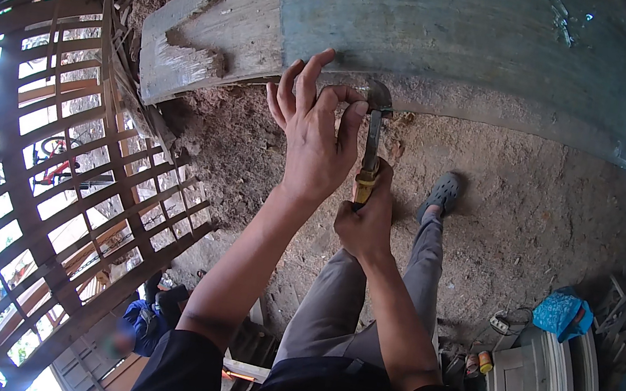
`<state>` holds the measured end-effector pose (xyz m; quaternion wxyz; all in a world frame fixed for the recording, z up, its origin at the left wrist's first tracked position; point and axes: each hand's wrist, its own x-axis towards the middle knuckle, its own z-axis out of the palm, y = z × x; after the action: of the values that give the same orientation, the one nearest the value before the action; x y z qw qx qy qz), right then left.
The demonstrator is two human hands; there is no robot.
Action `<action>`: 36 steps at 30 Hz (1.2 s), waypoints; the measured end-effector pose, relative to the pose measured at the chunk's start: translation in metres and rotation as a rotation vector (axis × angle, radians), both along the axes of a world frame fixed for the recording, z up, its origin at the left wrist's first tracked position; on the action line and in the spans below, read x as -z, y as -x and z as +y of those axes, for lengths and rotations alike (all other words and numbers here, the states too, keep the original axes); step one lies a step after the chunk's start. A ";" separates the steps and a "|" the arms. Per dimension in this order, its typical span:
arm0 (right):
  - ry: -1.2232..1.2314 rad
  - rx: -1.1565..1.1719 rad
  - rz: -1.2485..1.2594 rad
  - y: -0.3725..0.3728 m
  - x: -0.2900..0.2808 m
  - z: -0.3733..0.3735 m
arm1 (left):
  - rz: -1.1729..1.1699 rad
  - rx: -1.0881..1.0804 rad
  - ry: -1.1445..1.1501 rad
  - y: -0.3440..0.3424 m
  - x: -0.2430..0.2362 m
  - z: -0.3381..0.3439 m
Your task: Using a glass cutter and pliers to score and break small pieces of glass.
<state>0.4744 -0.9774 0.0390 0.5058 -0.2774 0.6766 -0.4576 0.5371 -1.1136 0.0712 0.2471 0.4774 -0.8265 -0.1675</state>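
My left hand point(311, 143) is at the near edge of a long wooden board point(215, 38), thumb and index finger pinched together and the other fingers raised. What the pinch holds, if anything, I cannot make out. A small dark curved piece point(379, 98) sits by those fingertips, against the board's edge. In my right hand point(370, 223) is a hand tool point(371, 144) with a yellow-and-black handle and a narrow grey metal part. The tool points away from me, its far end meeting the dark piece; its exact kind is unclear.
A blue-grey sheet point(447, 38) covers much of the board. Dirt floor point(519, 208) lies below, with my shoe point(445, 192) on it. A slatted wooden fence point(54, 159) stands left, and a person in blue point(145, 325) is at lower left. White frames point(542, 388) and a blue bag point(562, 313) are at lower right.
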 end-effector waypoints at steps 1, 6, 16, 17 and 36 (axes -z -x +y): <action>-0.015 -0.001 0.005 -0.001 0.002 0.001 | -0.010 0.000 0.001 0.000 0.000 0.000; 0.042 0.006 0.008 0.002 -0.001 0.009 | -0.019 0.009 -0.043 -0.006 -0.001 0.005; -0.071 -0.230 0.027 0.054 -0.069 0.088 | 0.315 -0.247 -0.332 -0.072 0.002 0.134; -0.054 -0.247 0.005 0.067 -0.082 0.092 | 0.245 -0.224 -0.411 -0.080 -0.003 0.152; -0.053 -0.159 -0.458 0.265 -0.188 -0.012 | 0.360 0.011 -0.374 0.150 -0.157 0.025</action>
<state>0.2095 -0.9894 0.2267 0.6875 -0.2056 0.5320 -0.4495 0.3866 -1.0883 0.2279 0.2966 0.4730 -0.7263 -0.4010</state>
